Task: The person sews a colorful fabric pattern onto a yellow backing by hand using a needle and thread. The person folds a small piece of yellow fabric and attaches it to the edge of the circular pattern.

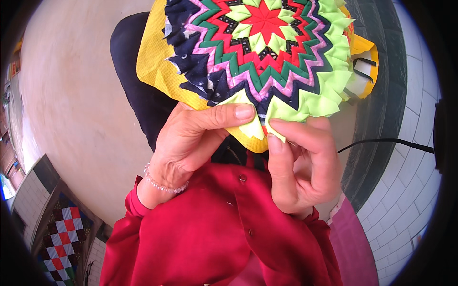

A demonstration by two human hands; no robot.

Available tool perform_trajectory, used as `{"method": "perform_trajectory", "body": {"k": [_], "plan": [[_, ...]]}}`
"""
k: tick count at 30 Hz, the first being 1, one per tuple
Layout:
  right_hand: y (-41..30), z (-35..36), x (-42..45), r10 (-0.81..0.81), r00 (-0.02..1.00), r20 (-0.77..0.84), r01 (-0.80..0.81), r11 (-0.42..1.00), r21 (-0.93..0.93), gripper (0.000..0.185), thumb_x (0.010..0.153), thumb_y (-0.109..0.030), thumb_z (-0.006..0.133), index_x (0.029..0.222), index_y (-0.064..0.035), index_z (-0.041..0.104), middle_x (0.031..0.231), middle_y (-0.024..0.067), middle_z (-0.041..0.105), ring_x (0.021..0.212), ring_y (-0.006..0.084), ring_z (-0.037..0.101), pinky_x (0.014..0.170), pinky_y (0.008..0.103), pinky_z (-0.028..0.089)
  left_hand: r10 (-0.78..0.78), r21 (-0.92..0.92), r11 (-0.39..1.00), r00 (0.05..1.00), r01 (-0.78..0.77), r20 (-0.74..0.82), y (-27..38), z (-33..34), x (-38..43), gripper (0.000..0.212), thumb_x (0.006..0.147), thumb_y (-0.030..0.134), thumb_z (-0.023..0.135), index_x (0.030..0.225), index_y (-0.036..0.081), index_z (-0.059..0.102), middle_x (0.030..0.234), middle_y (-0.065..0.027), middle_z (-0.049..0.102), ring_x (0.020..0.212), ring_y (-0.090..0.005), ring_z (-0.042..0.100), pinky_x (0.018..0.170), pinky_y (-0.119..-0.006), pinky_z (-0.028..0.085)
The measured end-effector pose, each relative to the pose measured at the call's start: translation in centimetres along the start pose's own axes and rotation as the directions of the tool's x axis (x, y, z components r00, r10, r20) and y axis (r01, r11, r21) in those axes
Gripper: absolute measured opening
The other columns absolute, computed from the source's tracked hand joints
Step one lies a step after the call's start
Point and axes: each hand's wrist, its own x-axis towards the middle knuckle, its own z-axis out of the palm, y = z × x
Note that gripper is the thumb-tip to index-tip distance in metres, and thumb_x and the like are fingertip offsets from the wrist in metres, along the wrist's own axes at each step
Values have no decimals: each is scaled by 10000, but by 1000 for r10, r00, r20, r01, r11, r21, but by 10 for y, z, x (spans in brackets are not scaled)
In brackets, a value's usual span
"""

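A round folded-patchwork mat point(266, 57) lies across my lap, with rings of pointed fabric in red, green, pink and navy around a central star. My left hand point(195, 134) grips its near edge, the thumb pressing a lime green folded piece point(256, 129); its fingers are hidden underneath. Between the thumb and forefinger of my right hand point(304, 161) is the corner of another lime green fabric piece point(284, 109). A thin line shows by those fingertips; whether needle or thread I cannot tell. Lime points run up the right rim, navy ones up the left.
Yellow woven backing cloth point(154, 64) extends beyond the mat's left and near edges. At right stand a yellow bag point(370, 78) with dark handles and a white tiled wall point(411, 143), crossed by a black cable point(386, 140). A checkered patchwork point(64, 236) is at lower left.
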Motion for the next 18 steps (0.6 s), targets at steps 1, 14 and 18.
{"method": "perform_trajectory", "body": {"k": [1, 14, 18], "plan": [[0, 0, 1, 7, 1000, 4, -7, 1000, 11, 259, 740, 110, 704, 976, 14, 658, 757, 39, 591, 527, 77, 430, 445, 218, 327, 0, -8, 1000, 1000, 0, 7, 0, 0, 0, 525, 792, -100, 698, 1282, -5, 533, 1182, -102, 640, 1092, -217, 623, 970, -366, 498], [-4, -4, 6, 61, 998, 28, -64, 992, 105, 231, 784, 110, 671, 1003, 39, 650, 727, 36, 576, 485, 12, 417, 426, 168, 281, -7, -84, 996, 997, 14, 79, 0, -4, 5, 541, 793, -121, 681, 1297, -1, 526, 1189, -101, 641, 1094, -225, 626, 987, -373, 492], [-4, -7, 7, 69, 997, 30, -72, 992, 107, 215, 791, 110, 664, 994, 41, 653, 726, 33, 574, 487, 6, 415, 428, 165, 277, -38, -96, 994, 996, 46, 85, -1, -2, 4, 526, 796, -108, 690, 1288, -5, 533, 1177, -103, 645, 1086, -222, 628, 984, -372, 492]]}}
